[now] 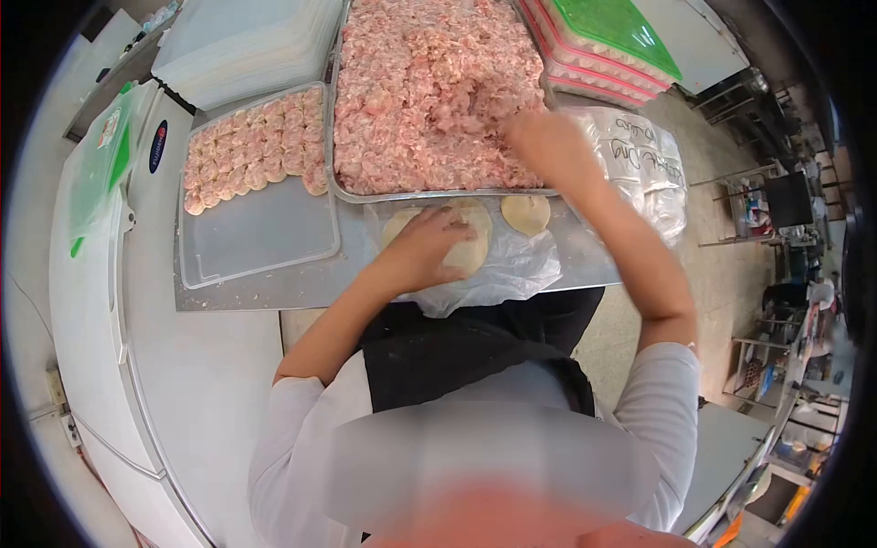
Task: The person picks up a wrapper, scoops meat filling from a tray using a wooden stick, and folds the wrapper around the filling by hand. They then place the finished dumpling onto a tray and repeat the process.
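One crumpled plastic sheet [525, 269] lies nearest to the body, at the front edge of the metal table [265, 294]. On it are pale round wrappers [478, 248], and over them the left hand [426, 245] is spread, the thumb apart from the fingers. It seems to rest on the dough; I cannot tell if it pinches any piece. In my judgement, these fingers should press only lightly, because such thin dough can easily tear or stick together. Just to the right, a smaller round of dough [525, 215] lies flat; such a piece is best lifted by its edge.

A little farther, the right hand [555, 151] is at the right side of the large metal tray [448, 194], against the minced meat [402, 100]. This hand is blurred and its fingertips do not show well, so I cannot tell how it grips. Scooping probably goes best with small, equal portions from the hollow beside it, well inside the rim.

On the left, topped dumplings [260, 146] sit close together in a plastic tray [265, 233]. White packets [639, 160] lie to the right. Farthest are stacked boxes [242, 59] and pink-edged trays under a green lid [617, 32].
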The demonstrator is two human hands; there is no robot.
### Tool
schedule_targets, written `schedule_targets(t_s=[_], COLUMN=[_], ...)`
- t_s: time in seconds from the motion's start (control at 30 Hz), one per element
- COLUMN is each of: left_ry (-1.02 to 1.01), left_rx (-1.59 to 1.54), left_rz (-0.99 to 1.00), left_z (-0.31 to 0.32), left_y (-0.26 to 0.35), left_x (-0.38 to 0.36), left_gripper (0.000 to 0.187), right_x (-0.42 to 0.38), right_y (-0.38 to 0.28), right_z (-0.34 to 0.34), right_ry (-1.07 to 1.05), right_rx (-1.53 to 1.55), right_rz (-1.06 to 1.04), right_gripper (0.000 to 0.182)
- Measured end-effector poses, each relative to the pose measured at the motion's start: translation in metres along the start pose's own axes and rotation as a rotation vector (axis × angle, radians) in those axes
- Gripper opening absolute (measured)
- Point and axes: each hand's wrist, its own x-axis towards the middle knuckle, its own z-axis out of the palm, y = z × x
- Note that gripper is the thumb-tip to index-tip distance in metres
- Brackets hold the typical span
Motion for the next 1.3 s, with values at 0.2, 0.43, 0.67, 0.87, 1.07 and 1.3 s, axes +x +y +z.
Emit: schedule_targets(t_s=[0.2,0.43,0.67,0.87,1.07,1.3], left_ry=[0.068,0.169,0.099,0.179,0.312,0.432], left_rx=[-0.056,-0.586,-0.825,-0.532,-0.387,-0.529], left_rz=[-0.053,-0.248,-0.276,-0.177,-0.252,-0.284], left_z=[-0.005,-0.024,0.001,0.004,-0.006,-0.003], left_y=[-0.024,-0.019,-0.023,-0.01,0.0,0.002], left_x=[-0.012,-0.011,0.003,0.014,0.015,0.019], left_gripper=[0.016,0.016,0.02,0.022,0.023,0.022], right_x=[0.006,-0.01,-0.032,-0.024,-0.073,-0.079], right_y=[0.037,-0.015,-0.027,0.036,-0.014,-0.053], right_z=[-0.013,-0.017,-0.019,-0.042,-0.02,-0.006], right_ry=[0.092,0.024,0.084,0.033,0.137,0.229], right_rx=[0.054,0.224,0.441,0.22,0.244,0.707], right_rz=[-0.126,0.042,0.167,0.051,0.117,0.286], right_gripper=[0.009,0.015,0.02,0.021,0.02,0.024])
